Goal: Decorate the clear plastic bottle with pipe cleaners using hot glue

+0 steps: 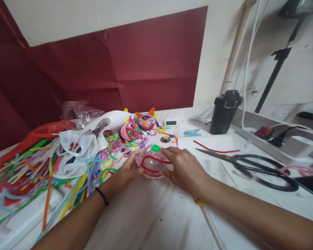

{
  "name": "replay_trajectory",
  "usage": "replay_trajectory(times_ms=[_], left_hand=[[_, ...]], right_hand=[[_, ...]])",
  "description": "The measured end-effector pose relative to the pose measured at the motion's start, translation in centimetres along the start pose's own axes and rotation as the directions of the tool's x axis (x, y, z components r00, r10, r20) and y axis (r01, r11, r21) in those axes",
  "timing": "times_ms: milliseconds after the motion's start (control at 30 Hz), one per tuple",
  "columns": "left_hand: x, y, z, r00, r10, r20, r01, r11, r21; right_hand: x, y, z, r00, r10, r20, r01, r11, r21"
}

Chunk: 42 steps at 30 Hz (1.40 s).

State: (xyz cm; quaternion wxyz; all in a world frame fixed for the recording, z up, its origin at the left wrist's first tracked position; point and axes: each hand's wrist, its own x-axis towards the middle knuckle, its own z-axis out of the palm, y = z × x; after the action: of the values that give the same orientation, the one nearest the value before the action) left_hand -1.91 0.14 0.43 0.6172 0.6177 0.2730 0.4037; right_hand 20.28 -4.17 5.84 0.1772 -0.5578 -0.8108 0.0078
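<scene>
Between my two hands is a clear plastic ball (pixel 154 162) with a green piece (pixel 155 148) on top. A red pipe cleaner (pixel 145 158) curves over its front, and pink and red strands wrap its lower part. My left hand (pixel 127 171) is curled against the ball's left side. My right hand (pixel 184 166) grips the right side, its fingers at the top near the green piece and over the red pipe cleaner's end. Behind the ball sit two decorated balls, one pink-based (pixel 129 130) and one with orange horns (pixel 146 119).
Many coloured pipe cleaners (pixel 78 194) and a white cloth-like bag (pixel 77 149) lie at the left. Large black-handled scissors (pixel 247 165) and a loose red pipe cleaner (pixel 216 148) are at the right. Behind them stand a black bottle (pixel 225 113) and a small digital display (pixel 170 123).
</scene>
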Motion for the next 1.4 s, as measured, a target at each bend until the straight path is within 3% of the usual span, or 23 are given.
replay_trajectory(times_ms=[233, 467, 867, 1100, 1400], left_hand=[[0.0, 1.0, 1.4, 0.997, -0.023, -0.071, 0.027, 0.998, 0.049], [0.0, 0.6, 1.8, 0.994, -0.03, -0.106, 0.035, 0.999, 0.042], [-0.3, -0.8, 0.1, 0.991, -0.047, -0.124, 0.053, 0.998, 0.044], [-0.2, -0.7, 0.2, 0.984, -0.049, -0.172, 0.069, 0.991, 0.111], [0.2, -0.8, 0.3, 0.991, -0.047, -0.122, 0.047, 0.999, -0.006]], right_hand=[[0.0, -0.2, 0.0, 1.0, -0.015, -0.012, 0.015, 1.0, -0.003], [0.0, -0.2, 0.0, 1.0, -0.016, -0.007, 0.016, 1.0, 0.008], [-0.1, -0.3, 0.0, 0.999, -0.035, -0.016, 0.035, 0.999, 0.011], [-0.1, -0.4, -0.1, 0.999, -0.034, -0.005, 0.034, 0.999, 0.017], [0.1, -0.3, 0.1, 0.998, -0.048, -0.032, 0.049, 0.998, 0.033]])
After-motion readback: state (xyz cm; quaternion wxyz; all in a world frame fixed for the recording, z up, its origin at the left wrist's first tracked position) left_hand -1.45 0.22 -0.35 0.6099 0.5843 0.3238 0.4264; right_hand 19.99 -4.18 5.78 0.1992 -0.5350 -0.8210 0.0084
